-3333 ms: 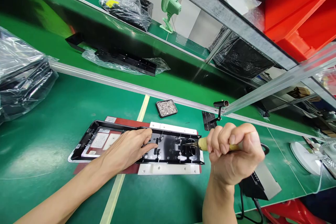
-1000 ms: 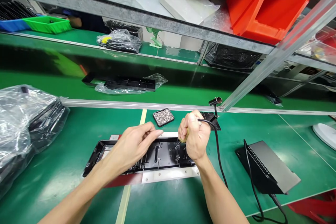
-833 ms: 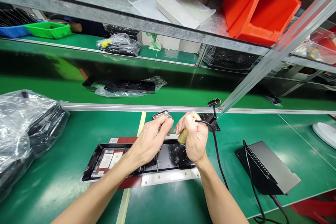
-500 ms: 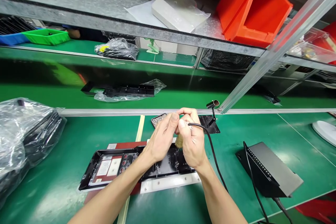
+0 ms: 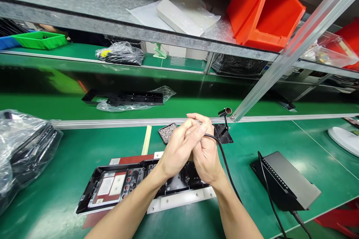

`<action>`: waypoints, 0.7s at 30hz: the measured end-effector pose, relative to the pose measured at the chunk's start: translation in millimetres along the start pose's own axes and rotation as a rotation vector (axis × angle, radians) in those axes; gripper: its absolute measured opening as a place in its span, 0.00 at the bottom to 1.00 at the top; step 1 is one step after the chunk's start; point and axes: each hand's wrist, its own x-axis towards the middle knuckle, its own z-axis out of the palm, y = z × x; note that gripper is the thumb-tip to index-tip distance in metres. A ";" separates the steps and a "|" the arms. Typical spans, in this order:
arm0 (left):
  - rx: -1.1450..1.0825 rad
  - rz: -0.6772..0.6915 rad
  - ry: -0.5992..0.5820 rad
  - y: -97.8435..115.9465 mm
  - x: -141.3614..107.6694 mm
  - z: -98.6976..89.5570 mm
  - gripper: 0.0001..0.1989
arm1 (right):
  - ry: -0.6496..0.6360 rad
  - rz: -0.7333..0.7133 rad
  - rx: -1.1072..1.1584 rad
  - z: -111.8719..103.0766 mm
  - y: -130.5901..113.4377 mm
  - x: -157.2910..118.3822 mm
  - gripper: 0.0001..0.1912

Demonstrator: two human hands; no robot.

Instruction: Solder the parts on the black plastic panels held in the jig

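My right hand (image 5: pixel 208 157) is wrapped round a corded tool, mostly hidden by the fingers; its black cable (image 5: pixel 227 162) runs out over the wrist. My left hand (image 5: pixel 179 147) presses against the right hand at the top of the tool, its fingers bent, and what they touch is hidden. Below both hands lies a long black plastic housing (image 5: pixel 174 183), partly covered by the left forearm. It rests in a fixture with a white strip (image 5: pixel 182 201) along the near side. Behind the left hand sits a small tray of screws (image 5: pixel 167 133).
A black stand with a metal tube (image 5: pixel 225 112) is behind my right hand. A dark grey box (image 5: pixel 288 181) with cables lies right, bagged parts (image 5: pixel 25 153) left. A shelf (image 5: pixel 112 26) with a red bin (image 5: pixel 266 13) hangs above; a slanted metal post (image 5: pixel 283 59) stands right.
My left hand has moved onto the right hand and now covers more of it and the tool. The whole view has shifted slightly.
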 end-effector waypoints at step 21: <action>0.039 0.054 0.084 -6.2 0.9 4.5 0.12 | -0.009 -0.065 0.056 1.9 3.7 4.4 0.12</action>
